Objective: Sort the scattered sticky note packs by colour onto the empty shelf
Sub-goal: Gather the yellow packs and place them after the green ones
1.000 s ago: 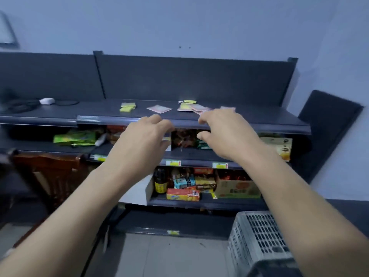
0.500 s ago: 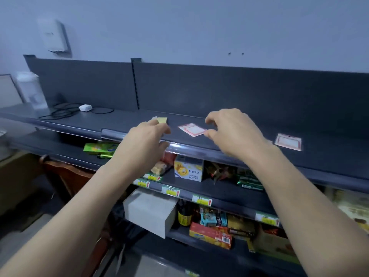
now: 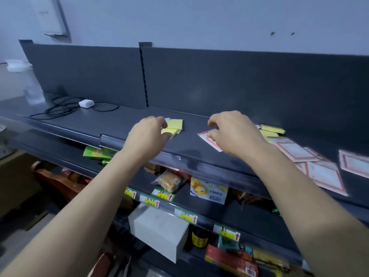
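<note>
L hand (image 3: 147,135) pinches yellow pack (image 3: 175,124); R hand (image 3: 234,133) touches pink pack (image 3: 213,144).

We stretch both bare forearms forward, palms down. Our left hand (image 3: 147,134) pinches a yellow pack (image 3: 175,124) between curled fingers and thumb; our right hand (image 3: 233,132) arches, fingers curled, thumb touching a pink-edged pack (image 3: 209,143).

Shelf-edge price tags (image 3: 149,202) bear red upward arrows; their handwriting and the snack box (image 3: 208,193) print are illegible.
</note>
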A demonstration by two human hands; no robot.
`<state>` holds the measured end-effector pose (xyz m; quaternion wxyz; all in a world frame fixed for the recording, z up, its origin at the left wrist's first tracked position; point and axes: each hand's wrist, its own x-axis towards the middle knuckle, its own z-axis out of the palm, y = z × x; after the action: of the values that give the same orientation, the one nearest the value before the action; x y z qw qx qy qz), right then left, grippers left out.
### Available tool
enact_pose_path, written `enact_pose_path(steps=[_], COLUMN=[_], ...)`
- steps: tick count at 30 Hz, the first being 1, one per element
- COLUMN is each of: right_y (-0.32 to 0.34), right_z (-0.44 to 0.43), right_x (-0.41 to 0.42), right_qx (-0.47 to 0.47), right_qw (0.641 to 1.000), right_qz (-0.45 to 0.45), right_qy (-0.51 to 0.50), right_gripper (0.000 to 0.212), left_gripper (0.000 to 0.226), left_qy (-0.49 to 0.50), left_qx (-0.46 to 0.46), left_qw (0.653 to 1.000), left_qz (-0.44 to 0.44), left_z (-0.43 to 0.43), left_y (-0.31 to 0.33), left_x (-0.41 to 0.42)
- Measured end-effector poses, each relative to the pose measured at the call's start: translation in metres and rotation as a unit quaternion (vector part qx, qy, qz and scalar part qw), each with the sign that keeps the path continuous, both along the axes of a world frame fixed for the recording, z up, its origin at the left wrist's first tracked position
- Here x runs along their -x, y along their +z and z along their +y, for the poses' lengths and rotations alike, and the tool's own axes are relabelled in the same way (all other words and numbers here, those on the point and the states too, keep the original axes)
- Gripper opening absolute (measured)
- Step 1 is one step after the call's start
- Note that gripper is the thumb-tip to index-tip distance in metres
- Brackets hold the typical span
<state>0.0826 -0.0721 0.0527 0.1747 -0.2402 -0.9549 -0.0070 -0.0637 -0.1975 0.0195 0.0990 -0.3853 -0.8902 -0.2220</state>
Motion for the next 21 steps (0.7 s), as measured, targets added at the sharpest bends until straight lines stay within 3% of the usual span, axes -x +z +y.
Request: enact_pose_path(steps=[7,9,13,21], right_y=[-0.005,-0.008,-0.015,-0.030], right_z=[0.047,0.059,0.077,0.114], right_x=[0.081,0.094,0.107,0.104], right_qx=[0.020,0.027,0.040,0.058], right_qw=[0.998,0.997,0.993,0.988], right_qz=[-0.008,-0.012,-0.030,-0.052], right_qy=[-0.056,-0.075,-0.105,-0.131], right_gripper=[0.024,0.024,0.023,0.024], left_gripper=[0.029,0.040,0.046,0.046], left_qy=[0.040,0.058,0.077,0.075], left_qx=[0.059,0.072,0.097,0.102], left_qw=[0.994,0.989,0.976,0.968], left_qz=[-0.080,-0.118,-0.181,-0.217], left_z=[0.078,0.098,0.131,0.172], left_y=[-0.021,-0.030,-0.048,-0.058], left_x=[0.109,0.132,0.159,0.181])
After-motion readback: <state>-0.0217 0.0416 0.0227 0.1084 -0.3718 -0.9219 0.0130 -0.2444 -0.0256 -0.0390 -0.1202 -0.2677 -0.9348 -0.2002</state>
